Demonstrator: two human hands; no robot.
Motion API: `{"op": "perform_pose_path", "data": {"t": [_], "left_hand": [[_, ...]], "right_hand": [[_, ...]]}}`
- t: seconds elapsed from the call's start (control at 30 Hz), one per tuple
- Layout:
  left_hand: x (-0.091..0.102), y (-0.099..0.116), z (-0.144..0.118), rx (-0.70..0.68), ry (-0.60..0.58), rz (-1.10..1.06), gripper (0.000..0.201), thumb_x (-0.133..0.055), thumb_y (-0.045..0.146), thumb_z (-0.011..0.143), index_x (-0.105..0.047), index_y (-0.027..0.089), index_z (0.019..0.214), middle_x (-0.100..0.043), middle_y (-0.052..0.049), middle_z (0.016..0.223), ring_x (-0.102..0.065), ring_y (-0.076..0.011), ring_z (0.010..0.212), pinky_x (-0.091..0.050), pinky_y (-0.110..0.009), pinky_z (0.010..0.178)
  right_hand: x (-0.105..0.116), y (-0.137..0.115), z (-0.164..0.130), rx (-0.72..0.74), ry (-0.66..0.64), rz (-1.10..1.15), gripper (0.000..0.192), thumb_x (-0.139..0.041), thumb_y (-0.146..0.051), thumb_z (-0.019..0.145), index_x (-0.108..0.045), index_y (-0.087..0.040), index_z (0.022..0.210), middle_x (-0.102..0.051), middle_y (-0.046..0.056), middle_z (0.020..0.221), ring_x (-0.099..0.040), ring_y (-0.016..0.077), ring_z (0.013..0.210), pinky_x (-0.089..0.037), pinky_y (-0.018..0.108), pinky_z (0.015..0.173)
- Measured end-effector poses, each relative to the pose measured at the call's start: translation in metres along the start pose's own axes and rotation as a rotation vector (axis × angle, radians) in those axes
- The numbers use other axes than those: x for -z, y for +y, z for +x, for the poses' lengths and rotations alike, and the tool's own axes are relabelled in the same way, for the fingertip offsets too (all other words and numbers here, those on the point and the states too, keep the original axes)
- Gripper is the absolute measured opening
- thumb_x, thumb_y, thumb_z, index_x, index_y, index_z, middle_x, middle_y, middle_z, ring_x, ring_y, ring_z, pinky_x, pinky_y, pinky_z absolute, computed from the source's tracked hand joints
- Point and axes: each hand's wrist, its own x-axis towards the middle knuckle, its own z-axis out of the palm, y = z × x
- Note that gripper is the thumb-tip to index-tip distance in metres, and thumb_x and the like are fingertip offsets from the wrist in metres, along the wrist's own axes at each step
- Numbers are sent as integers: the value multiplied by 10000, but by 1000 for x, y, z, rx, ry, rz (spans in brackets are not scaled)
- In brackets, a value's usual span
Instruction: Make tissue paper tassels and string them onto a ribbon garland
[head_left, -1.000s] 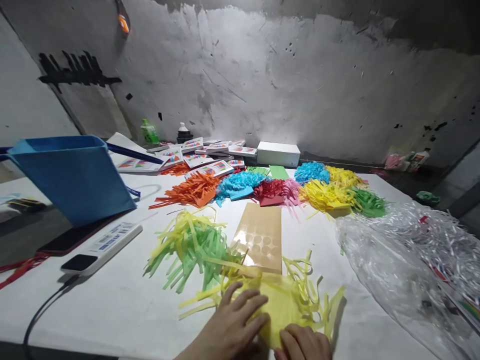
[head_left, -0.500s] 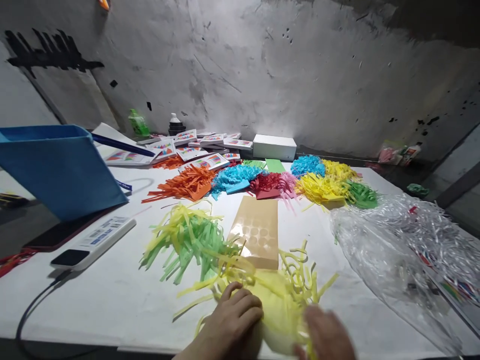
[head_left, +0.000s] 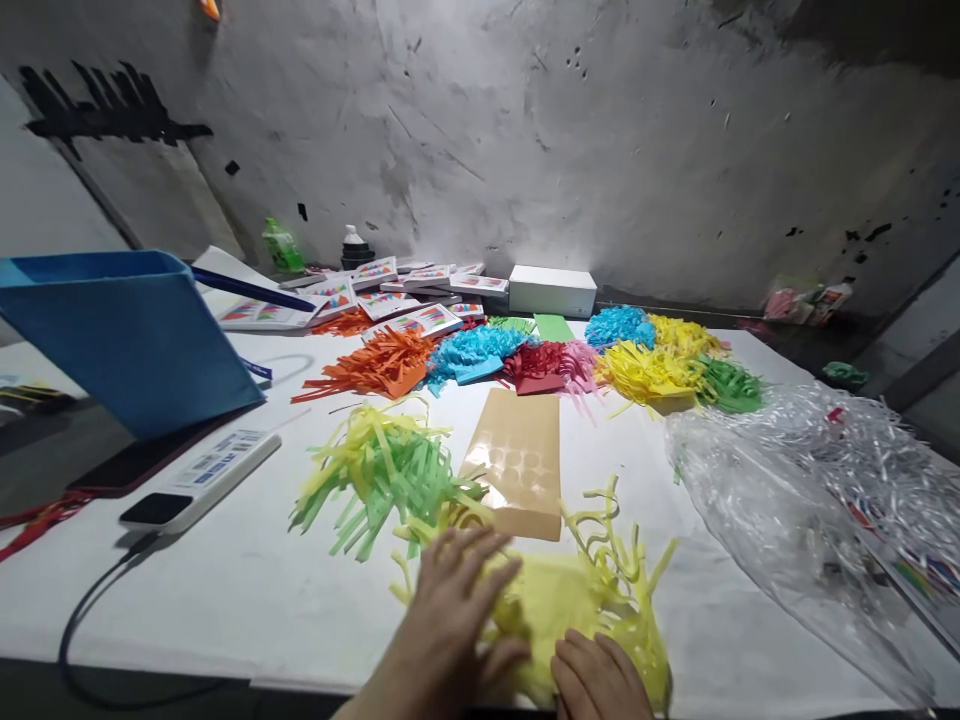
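Note:
A yellow fringed paper sheet [head_left: 577, 595] lies at the near edge of the white table [head_left: 225, 590], its cut strips curling up to the right. My left hand [head_left: 454, 610] presses flat on its left part, fingers spread over the strips. Just beside it my right hand [head_left: 600, 680] rests on the sheet's near right part with the fingers curled down. A tan sticker sheet with round dots [head_left: 519, 462] sits just beyond the yellow paper. Left of that sprawls a pile of green and yellow strips [head_left: 379, 475].
Orange [head_left: 379, 365], blue [head_left: 469, 355], red [head_left: 536, 365], yellow [head_left: 649, 370] and green [head_left: 731, 385] fringed piles line the back. A blue bag [head_left: 124, 335], a phone [head_left: 127, 465] and a white power strip [head_left: 199, 480] are at left. Crumpled clear plastic [head_left: 810, 500] covers the right.
My left hand has slid further onto the yellow sheet and bunched its left strips. My right hand lifted and moved, then came back down on the sheet's near right part.

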Motion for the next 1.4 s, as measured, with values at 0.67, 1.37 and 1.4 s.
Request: {"op": "perform_pose_path", "data": {"t": [0.67,1.37,1.4], "left_hand": [[-27,27,-30,-102,-11,-210,211,-483,207,974,-661,278,884,-761,19,909,-627,-179,956,-193,-435,1157],[-2,6,-16,-34,-333,-56,426,-578,436,934,-590,201,1289,-700,-129,1249,-611,-312,1185,-170,-651,1180],[-4,-2,-12,90,-270,59,383,-559,405,948,-616,175,1249,-691,-165,1249,-609,-351,1177,-173,-713,1139]], "right_hand": [[50,37,-3,43,-63,10,317,-474,-312,961,-672,-268,1204,-762,4,1038,-732,151,925,-544,256,909],[13,6,0,108,-118,19,268,-478,-117,936,-729,-194,992,-783,33,972,-742,156,970,-560,274,979],[13,8,-1,112,-121,24,266,-483,-115,934,-731,-194,988,-783,31,974,-743,151,968,-555,262,982]]}}
